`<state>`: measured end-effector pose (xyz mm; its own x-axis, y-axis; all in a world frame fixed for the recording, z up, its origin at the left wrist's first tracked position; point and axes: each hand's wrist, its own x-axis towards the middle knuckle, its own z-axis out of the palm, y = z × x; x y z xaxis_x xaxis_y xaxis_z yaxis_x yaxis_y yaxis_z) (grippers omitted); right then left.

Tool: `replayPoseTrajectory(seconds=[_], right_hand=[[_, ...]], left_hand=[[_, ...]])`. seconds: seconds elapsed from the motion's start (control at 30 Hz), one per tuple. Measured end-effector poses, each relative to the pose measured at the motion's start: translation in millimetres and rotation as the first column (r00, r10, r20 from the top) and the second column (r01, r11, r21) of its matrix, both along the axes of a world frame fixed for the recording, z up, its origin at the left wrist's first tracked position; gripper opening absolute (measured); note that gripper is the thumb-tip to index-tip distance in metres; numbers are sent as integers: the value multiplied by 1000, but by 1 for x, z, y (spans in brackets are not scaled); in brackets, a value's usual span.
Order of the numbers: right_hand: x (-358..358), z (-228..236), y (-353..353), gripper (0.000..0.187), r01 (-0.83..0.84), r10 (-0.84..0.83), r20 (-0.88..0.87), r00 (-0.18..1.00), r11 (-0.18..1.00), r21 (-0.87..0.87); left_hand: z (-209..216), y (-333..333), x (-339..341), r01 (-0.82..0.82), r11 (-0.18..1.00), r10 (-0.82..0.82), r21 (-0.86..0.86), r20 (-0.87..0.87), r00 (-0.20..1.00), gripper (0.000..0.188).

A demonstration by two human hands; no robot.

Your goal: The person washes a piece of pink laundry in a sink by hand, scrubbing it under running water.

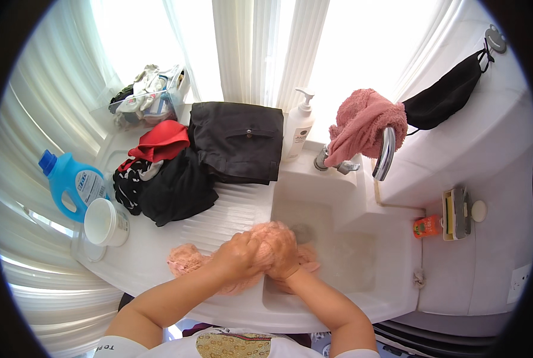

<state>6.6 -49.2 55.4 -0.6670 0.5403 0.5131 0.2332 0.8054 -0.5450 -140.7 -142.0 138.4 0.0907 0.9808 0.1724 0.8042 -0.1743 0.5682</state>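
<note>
both forearms come up from the lower edge and meet at the near rim of a white sink (pixel 398 298). the left hand (pixel 239 253) and the right hand (pixel 283 253) are pressed together, each clenched on a bunched pink cloth (pixel 186 259); part of it swells up between the knuckles, a loose end trails left onto the ribbed draining board (pixel 230 209), and another bit hangs just below the right hand over the basin. the basin itself is pale, and a dark drain (pixel 305 230) shows just beyond the hands. on the left of the board stands a white cup (pixel 105 222), and beside it, nearer the curtain, a blue detergent bottle (pixel 69 185) with a blue cap. further back a heap of dark clothing (pixel 171 188) lies on the board, topped by a red garment (pixel 162 140), and a folded black garment (pixel 239 140) rests just behind it. a white pump bottle (pixel 297 128) stands at the back corner of the sink, next to the chrome tap (pixel 386 152), over which a pink towel (pixel 365 122) is draped. to the right, on the ledge, sit a small orange packet (pixel 427 225), a sponge holder (pixel 457 212) and a round white object (pixel 479 210). a black face mask (pixel 445 95) hangs from a wall hook. farthest off, a clear tub of laundry (pixel 150 95) sits against the bright white curtains (pixel 254 48).
</note>
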Motion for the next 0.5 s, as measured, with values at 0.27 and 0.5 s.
replayPoseTrajectory(seconds=[0.27, 0.5], right_hand=[[3, 9, 8, 45, -12, 17, -155, 988, 999, 38], [0, 7, 21, 40, -91, 91, -118, 989, 996, 9]], left_hand=[[-1, 12, -2, -45, 999, 45, -5, 0, 999, 55], [-6, 15, -3, -97, 991, 96, -88, -9, 995, 44]])
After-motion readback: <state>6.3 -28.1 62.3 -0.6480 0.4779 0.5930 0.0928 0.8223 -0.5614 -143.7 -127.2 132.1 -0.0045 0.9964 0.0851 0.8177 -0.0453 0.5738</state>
